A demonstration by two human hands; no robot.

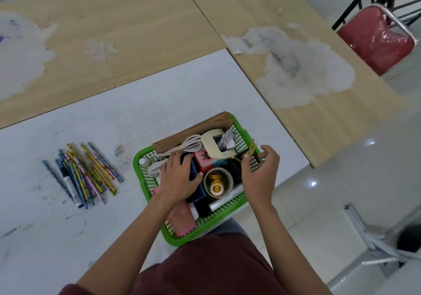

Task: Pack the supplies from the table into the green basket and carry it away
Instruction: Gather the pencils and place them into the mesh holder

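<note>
A green basket (139,160) stands at the near edge of the white table (95,112). It holds brown paper (193,128), white cables (193,145), a cream frame (216,145), tape rolls (217,184), a pink item (182,220) and dark cloth (198,187). My left hand (178,177) lies palm down on the dark cloth inside the basket. Over the basket's right rim, my right hand (262,169) pinches thin yellow rubber bands (251,150). A pile of patterned pencils (87,171) with a black and white marker (69,184) lies on the table to the left.
Two wooden tables (136,25) with peeled white patches adjoin the white one at the back and right. A red chair (376,41) stands at the far right by a black railing. A folded white metal frame (376,244) lies on the tiled floor at the lower right.
</note>
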